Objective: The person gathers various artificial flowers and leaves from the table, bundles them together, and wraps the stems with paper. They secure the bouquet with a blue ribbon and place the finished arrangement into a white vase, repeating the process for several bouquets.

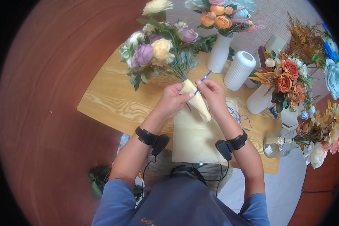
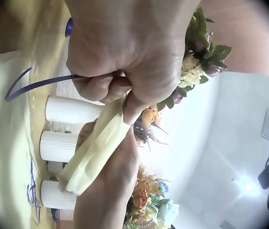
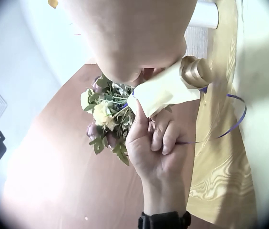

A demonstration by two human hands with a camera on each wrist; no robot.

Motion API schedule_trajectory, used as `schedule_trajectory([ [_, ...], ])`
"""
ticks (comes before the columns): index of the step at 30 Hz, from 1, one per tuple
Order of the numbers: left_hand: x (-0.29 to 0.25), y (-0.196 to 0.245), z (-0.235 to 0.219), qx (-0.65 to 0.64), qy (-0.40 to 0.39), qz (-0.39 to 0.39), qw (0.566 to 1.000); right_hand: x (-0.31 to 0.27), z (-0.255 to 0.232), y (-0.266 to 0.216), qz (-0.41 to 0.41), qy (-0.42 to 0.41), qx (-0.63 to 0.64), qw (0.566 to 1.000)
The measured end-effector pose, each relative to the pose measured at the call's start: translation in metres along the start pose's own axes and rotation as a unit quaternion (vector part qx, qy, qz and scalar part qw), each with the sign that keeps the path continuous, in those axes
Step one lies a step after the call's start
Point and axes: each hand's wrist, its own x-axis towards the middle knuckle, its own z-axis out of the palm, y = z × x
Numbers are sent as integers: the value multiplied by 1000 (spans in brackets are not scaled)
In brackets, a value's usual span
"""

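A bouquet of artificial purple, cream and white flowers point(image 1: 162, 51) points up and left, its stem ends wrapped in a cone of pale yellow paper point(image 1: 200, 107). Around the upper part of the wrap runs a thin blue ribbon point(image 1: 196, 91). The left hand point(image 1: 171, 101) has its thumb against the wrap, and its curled fingers grip one end of the ribbon; that tail point(image 2: 44, 85) loops out below them in the left wrist view. On the other side, the right hand point(image 1: 213, 98) pinches the ribbon between thumb and forefinger, a short end sticking up.
A pale yellow paper sheet point(image 1: 194, 137) lies on the wooden table point(image 1: 109, 94) below the hands. Loose blue ribbon point(image 1: 240, 117) is at its right. White vases point(image 1: 240, 71), other bouquets and a glass vase point(image 1: 274, 145) stand behind and right.
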Motion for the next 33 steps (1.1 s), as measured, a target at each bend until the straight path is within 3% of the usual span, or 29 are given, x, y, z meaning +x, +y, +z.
schedule_trajectory([
  [6, 0, -2, -5, 50, 2, -11, 999, 5, -5, -2, 95, 0, 36, 995],
  [20, -4, -2, -8, 189, -9, 40, 981, 4, 6, -11, 93, -10, 23, 995],
  [33, -5, 4, 1, 164, 2, 63, 984, 0, 5, -3, 129, -30, 68, 989],
])
